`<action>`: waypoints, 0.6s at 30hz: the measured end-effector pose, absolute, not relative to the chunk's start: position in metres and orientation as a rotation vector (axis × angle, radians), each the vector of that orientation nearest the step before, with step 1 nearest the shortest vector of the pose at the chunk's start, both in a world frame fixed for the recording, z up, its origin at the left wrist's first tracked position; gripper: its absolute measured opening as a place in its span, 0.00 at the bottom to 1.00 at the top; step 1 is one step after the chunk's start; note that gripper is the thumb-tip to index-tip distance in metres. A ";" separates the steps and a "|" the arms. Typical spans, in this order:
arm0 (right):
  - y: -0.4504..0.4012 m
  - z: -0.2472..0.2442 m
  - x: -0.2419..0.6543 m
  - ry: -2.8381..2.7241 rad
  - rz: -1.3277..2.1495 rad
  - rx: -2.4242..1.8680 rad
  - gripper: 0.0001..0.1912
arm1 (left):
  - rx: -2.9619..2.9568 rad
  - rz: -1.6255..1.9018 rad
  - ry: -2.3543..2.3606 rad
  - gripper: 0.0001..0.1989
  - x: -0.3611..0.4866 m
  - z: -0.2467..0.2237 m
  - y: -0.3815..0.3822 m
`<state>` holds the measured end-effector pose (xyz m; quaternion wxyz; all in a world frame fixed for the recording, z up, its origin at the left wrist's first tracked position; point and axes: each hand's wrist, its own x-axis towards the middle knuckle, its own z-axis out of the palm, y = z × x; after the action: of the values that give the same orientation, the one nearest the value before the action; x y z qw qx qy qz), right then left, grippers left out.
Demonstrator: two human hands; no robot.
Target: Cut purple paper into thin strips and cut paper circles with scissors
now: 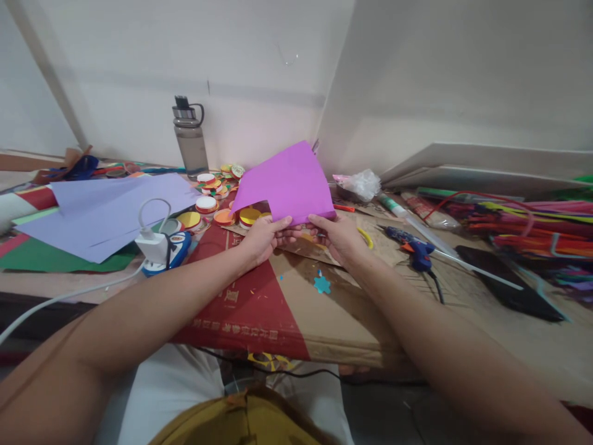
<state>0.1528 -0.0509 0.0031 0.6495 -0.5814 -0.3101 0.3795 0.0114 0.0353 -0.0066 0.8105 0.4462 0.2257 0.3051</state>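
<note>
A purple sheet of paper (290,179) with a notch cut from its lower left is held up over the work area. My left hand (265,240) pinches its bottom edge between thumb and fingers. Close beside it, my right hand (340,237) grips the same edge farther right, thumb on the near face. Below the hands, a small blue flower-shaped cutout (322,283) lies on a flattened cardboard box (259,309). A yellow scissors handle (365,238) shows partly behind my right hand.
Left are lilac paper sheets (106,210), a power strip with a white plug (155,247) and a water bottle (191,139). Several round coloured discs (206,204) lie behind. At right are a glue gun (410,244), a dark flat object (504,281) and coloured pipe cleaners (523,228).
</note>
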 end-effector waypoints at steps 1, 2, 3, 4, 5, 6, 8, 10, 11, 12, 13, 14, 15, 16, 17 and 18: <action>-0.050 0.002 0.153 -0.698 0.844 -1.320 0.13 | 0.964 0.645 0.471 0.06 0.012 -0.008 0.036; -0.049 0.001 0.152 -0.692 0.827 -1.318 0.13 | 0.978 0.642 0.459 0.05 0.012 -0.009 0.036; -0.048 0.000 0.152 -0.686 0.811 -1.316 0.13 | 0.993 0.641 0.450 0.05 0.012 -0.010 0.036; -0.047 -0.002 0.151 -0.680 0.798 -1.315 0.13 | 1.005 0.642 0.450 0.05 0.013 -0.012 0.037; -0.046 -0.002 0.150 -0.674 0.787 -1.313 0.13 | 1.013 0.646 0.459 0.05 0.013 -0.012 0.037; -0.045 -0.003 0.150 -0.670 0.781 -1.311 0.13 | 1.014 0.651 0.477 0.05 0.014 -0.013 0.037; -0.045 -0.003 0.149 -0.666 0.782 -1.309 0.12 | 1.005 0.664 0.520 0.03 0.015 -0.013 0.038; -0.045 -0.002 0.150 -0.667 0.787 -1.301 0.12 | 0.991 0.672 0.549 0.03 0.015 -0.012 0.038; -0.046 -0.001 0.151 -0.671 0.789 -1.297 0.12 | 0.986 0.674 0.553 0.02 0.015 -0.011 0.038; -0.046 0.000 0.152 -0.677 0.790 -1.295 0.12 | 0.982 0.677 0.552 0.02 0.015 -0.010 0.038; -0.046 0.001 0.153 -0.683 0.788 -1.293 0.12 | 0.979 0.682 0.550 0.02 0.015 -0.009 0.038; -0.047 0.001 0.154 -0.687 0.783 -1.294 0.12 | 0.974 0.685 0.543 0.02 0.015 -0.009 0.038; -0.047 0.002 0.156 -0.689 0.776 -1.298 0.11 | 0.965 0.687 0.530 0.02 0.014 -0.009 0.037; -0.047 0.002 0.157 -0.691 0.767 -1.301 0.11 | 0.950 0.684 0.513 0.02 0.014 -0.008 0.037; -0.046 0.001 0.157 -0.692 0.757 -1.305 0.10 | 0.930 0.677 0.494 0.02 0.014 -0.008 0.037; -0.046 0.001 0.158 -0.694 0.746 -1.311 0.10 | 0.908 0.667 0.476 0.02 0.014 -0.007 0.037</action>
<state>0.1577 -0.0460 0.0007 0.6747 -0.5827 -0.3083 0.3318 0.0141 0.0368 -0.0074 0.8189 0.4261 0.2234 0.3130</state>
